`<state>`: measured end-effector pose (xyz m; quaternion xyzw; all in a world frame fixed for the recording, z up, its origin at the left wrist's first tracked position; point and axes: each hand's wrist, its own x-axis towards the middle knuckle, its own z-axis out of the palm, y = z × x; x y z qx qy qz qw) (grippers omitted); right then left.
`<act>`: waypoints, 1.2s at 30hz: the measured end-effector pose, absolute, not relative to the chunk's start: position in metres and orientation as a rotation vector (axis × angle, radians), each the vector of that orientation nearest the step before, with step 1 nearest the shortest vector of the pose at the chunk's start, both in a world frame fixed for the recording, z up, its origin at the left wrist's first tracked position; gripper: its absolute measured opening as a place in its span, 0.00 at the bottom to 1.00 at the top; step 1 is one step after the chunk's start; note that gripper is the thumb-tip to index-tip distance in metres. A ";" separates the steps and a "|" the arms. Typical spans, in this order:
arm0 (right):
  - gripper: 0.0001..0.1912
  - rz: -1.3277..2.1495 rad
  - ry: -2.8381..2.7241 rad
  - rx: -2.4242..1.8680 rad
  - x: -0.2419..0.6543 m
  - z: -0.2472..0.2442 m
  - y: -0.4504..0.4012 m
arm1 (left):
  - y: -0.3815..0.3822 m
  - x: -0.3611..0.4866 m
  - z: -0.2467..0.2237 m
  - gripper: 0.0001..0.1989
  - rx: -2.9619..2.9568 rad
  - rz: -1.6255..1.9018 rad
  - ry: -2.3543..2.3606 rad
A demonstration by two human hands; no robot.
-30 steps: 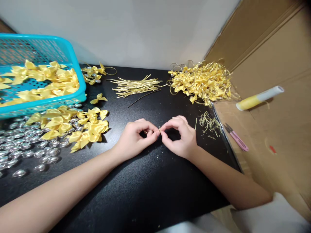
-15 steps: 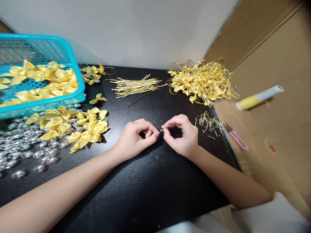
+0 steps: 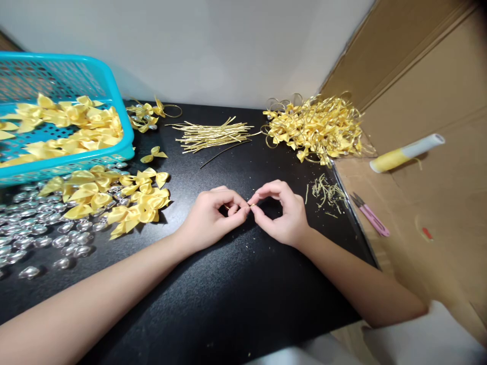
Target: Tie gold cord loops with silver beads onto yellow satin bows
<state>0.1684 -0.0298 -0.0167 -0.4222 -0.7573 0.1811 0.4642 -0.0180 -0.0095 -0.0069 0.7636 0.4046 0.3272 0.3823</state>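
Fingers of your left hand and right hand gripped a thin gold-coloured strand; a slack pinch risked letting it slip.

No text, label, brand, number or sign can be read anywhere in view. The basket, the snips, the roll, the cardboard, the wall and the worktop show no legible lettering or figures.
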 end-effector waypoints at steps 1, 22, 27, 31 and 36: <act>0.15 0.450 -1.854 -1.031 0.169 -0.017 -0.030 | -0.010 -0.018 -0.007 0.07 1.947 0.831 1.035; 0.19 0.553 -1.876 -1.068 0.171 -0.013 -0.028 | -0.009 -0.018 -0.004 0.07 1.954 0.821 1.040; 0.15 0.458 -1.889 -1.059 0.170 -0.014 -0.028 | -0.010 -0.018 -0.005 0.06 1.941 0.808 1.046; 0.16 0.427 -1.893 -1.036 0.172 -0.015 -0.026 | -0.009 -0.018 -0.005 0.07 1.950 0.803 1.039; 0.17 0.343 -1.925 -1.040 0.174 -0.015 -0.025 | -0.009 -0.017 -0.005 0.07 1.949 0.804 1.042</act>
